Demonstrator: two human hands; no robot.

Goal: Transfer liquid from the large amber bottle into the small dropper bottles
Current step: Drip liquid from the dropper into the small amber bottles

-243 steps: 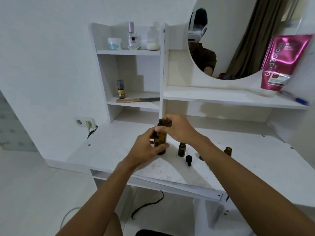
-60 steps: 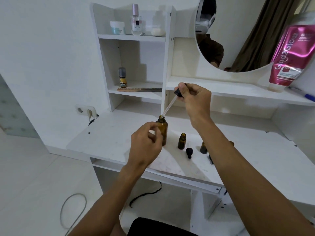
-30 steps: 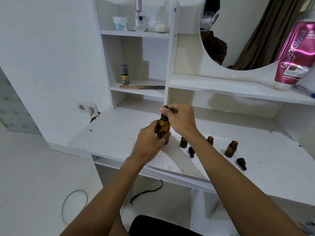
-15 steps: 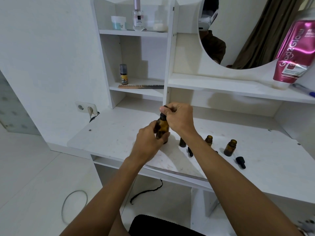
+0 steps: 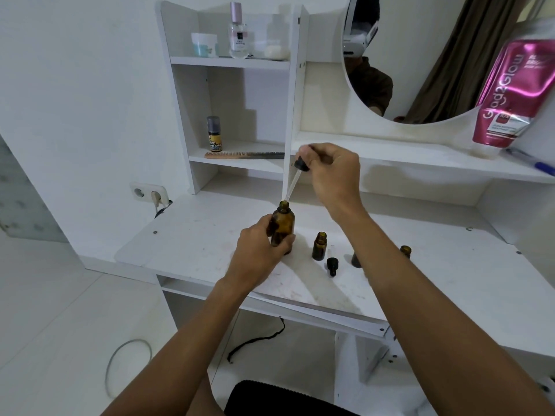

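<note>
- The left hand (image 5: 258, 250) is wrapped around the large amber bottle (image 5: 282, 226), which stands on the desk (image 5: 210, 235).
- The right hand (image 5: 333, 172) pinches the dropper (image 5: 295, 180), its tip at the bottle mouth.
- Risk: drops may fall on the way to the small bottle (image 5: 319, 246) at right if the bulb is squeezed.

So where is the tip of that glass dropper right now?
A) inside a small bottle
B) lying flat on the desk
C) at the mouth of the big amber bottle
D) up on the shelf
C: the right hand holds the dropper tilted, its tip at the mouth of the large amber bottle.
</note>
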